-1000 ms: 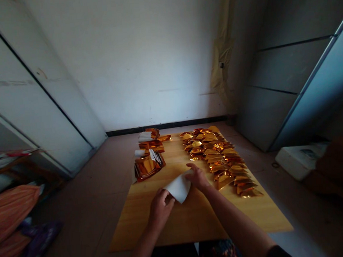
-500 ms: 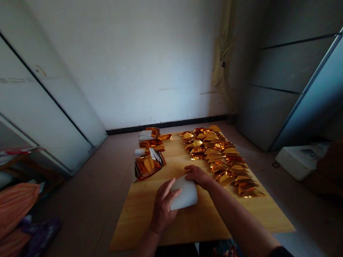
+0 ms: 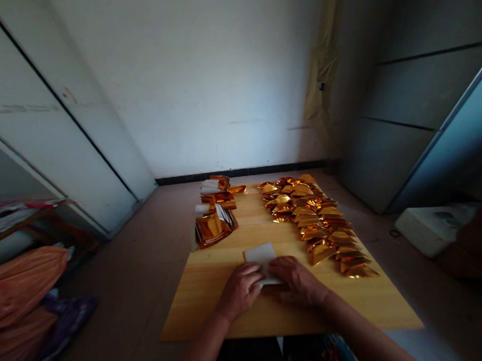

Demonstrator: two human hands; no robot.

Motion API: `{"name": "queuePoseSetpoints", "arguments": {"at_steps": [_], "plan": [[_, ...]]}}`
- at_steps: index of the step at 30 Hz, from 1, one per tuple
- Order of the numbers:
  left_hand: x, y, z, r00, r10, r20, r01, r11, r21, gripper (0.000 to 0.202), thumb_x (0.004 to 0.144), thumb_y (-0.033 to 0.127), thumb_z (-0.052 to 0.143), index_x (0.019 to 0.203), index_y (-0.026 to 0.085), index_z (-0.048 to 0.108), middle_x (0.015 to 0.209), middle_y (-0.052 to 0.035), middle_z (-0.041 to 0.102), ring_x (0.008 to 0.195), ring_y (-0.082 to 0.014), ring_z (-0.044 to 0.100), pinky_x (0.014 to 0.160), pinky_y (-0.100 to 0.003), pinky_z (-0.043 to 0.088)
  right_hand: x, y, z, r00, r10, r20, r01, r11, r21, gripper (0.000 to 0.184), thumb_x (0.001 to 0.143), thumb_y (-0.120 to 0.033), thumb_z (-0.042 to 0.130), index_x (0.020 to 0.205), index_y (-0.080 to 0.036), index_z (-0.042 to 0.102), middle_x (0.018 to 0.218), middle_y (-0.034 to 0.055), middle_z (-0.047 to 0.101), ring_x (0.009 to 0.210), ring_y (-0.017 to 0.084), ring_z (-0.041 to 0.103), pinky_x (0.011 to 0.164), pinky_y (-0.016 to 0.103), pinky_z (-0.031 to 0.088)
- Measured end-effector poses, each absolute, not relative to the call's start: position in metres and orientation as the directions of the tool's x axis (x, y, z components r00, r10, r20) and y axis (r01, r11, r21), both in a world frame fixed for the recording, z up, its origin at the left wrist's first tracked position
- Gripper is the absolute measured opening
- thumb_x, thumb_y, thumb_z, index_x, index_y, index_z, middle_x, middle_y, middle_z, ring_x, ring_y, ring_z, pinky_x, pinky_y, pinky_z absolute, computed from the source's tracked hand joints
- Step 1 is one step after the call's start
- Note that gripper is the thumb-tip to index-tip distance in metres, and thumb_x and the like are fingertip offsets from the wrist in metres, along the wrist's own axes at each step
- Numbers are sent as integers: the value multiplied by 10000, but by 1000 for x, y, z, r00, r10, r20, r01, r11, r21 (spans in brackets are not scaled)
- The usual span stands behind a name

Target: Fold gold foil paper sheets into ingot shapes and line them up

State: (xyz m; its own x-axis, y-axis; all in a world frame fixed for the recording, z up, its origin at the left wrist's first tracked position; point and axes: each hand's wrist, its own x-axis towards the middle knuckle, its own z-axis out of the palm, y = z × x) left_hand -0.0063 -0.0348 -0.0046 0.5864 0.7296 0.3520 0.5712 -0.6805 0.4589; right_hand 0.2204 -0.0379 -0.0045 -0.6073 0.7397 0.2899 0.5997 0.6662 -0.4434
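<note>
A sheet of paper (image 3: 261,252), white side up, lies on the wooden board (image 3: 201,315) close to me. My left hand (image 3: 242,287) is closed on the sheet's near left part, fingers bent over it. From the right, my right hand (image 3: 296,278) grips the near right part the same way. The near edge looks slightly raised between the hands; the thumbs are mostly hidden. Farther off to the left is a stack of gold foil sheets (image 3: 213,226). To the right, rows of folded gold foil pieces (image 3: 318,219) overlap each other.
Behind the stack are more foil sheets (image 3: 221,200) with white backs showing. A pale wall (image 3: 218,94) stands beyond the board. Cabinets (image 3: 56,133) are on the left, orange cloth (image 3: 25,278) below them. A white box (image 3: 421,225) sits on the floor at right.
The sheet was curled up between my hands and now lies flatter on the board. My right hand has come nearer to me, and my left hand has shifted slightly right. The view has turned slightly left.
</note>
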Motion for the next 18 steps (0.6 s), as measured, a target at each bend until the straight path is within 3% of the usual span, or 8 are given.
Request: {"name": "queuePoseSetpoints", "arguments": {"at_steps": [4, 7, 10, 14, 18], "plan": [[-4, -25, -2, 461, 836, 296, 589, -538, 603, 252, 858, 277, 476, 928, 185, 700, 988, -75, 703, 944, -178, 637, 874, -293, 501, 221, -36, -7, -507, 803, 314, 616, 592, -520, 267, 869, -283, 507, 1082, -198, 645, 1073, 82, 672, 1008, 202, 593, 910, 331, 419], [4, -17, 0, 327, 913, 243, 624, -401, 670, 240, 851, 240, 460, 924, 179, 679, 903, -63, 708, 852, -166, 648, 810, -268, 511, 213, -23, -3, -383, 889, 252, 666, 455, -591, 259, 910, -273, 432, 1005, -215, 667, 950, 50, 703, 884, 169, 626, 806, 259, 440], [10, -10, -7, 209, 949, 235, 625, -315, 714, 281, 817, 171, 466, 1037, 199, 638, 1017, -49, 695, 931, -161, 638, 873, -285, 498, 202, -10, 1, -202, 966, 162, 736, 259, -626, 254, 909, -273, 428, 1018, -228, 653, 924, 35, 712, 825, 155, 642, 719, 213, 435], [14, -5, -21, 109, 940, 322, 660, -311, 684, 447, 772, 107, 498, 1201, 226, 546, 1177, -48, 632, 1082, -178, 581, 975, -346, 455, 189, 3, 4, -72, 993, 90, 839, 110, -534, 234, 918, -336, 430, 961, -239, 639, 839, 19, 717, 763, 150, 655, 631, 197, 396], [16, -1, -23, 103, 939, 328, 758, -288, 586, 588, 788, 117, 520, 1349, 242, 396, 1219, -66, 597, 1070, -182, 578, 924, -335, 475, 179, 10, 5, -26, 997, 76, 937, 51, -347, 227, 927, -359, 416, 919, -243, 611, 813, 29, 717, 715, 163, 664, 561, 213, 350]]}}
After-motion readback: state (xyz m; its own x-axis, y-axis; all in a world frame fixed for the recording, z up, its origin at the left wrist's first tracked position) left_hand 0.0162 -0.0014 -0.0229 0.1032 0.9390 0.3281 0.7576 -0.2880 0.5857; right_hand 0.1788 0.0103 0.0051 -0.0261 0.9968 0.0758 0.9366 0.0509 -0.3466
